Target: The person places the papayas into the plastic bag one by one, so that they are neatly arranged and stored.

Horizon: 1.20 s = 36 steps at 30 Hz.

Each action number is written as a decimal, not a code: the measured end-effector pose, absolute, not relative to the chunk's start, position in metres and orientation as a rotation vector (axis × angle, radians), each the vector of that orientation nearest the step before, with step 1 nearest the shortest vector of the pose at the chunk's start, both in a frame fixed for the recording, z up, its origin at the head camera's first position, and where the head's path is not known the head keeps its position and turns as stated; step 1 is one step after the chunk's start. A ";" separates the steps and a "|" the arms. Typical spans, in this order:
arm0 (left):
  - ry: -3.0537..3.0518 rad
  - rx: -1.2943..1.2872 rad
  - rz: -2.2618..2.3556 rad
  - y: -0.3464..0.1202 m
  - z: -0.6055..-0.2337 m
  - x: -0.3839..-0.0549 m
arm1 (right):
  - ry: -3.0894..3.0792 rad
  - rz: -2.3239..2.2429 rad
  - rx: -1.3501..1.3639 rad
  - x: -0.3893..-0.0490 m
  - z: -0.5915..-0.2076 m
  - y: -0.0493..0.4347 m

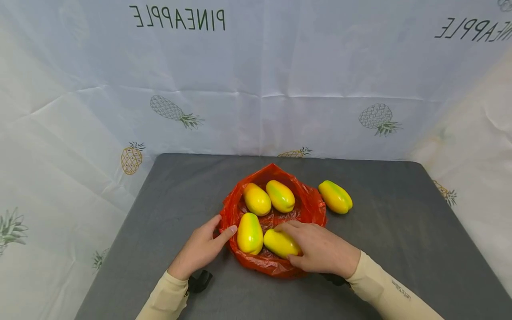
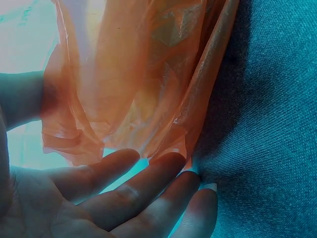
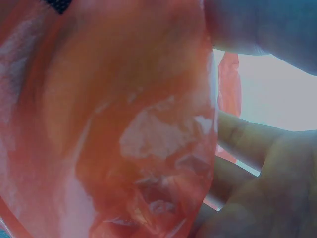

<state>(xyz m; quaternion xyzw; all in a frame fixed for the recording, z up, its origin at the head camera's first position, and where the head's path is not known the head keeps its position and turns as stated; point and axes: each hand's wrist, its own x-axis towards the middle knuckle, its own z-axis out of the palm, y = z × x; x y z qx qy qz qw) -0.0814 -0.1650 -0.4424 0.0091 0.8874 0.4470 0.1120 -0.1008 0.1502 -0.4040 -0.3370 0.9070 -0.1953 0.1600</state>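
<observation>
A red plastic bag stands with its mouth spread wide on the grey table. Inside it lie several smooth yellow-green fruits, one of them at the near left. My right hand reaches in over the near right rim and grips another yellow fruit, with fingers over its top and thumb at its near end. At the left rim rests my left hand, its thumb over the edge. In the left wrist view, its relaxed fingers lie along the outside of the bag.
One more yellow-green fruit lies on the table just beyond the bag's right side. The table's cover is dark grey. White cloth printed with pineapples hangs behind and at both sides.
</observation>
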 end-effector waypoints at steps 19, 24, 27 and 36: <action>2.610 0.003 1.279 -0.163 -0.443 -0.085 | 2.594 -0.532 -0.945 -0.106 -0.407 0.152; 2.599 -0.020 1.294 -0.163 -0.443 -0.084 | 2.600 -0.583 -0.972 -0.109 -0.403 0.153; 2.597 -0.030 1.304 -0.163 -0.444 -0.083 | 2.607 -0.639 -0.966 -0.112 -0.396 0.156; 2.594 -0.046 1.294 -0.163 -0.445 -0.081 | 2.878 -0.879 -0.795 -0.133 -0.373 0.190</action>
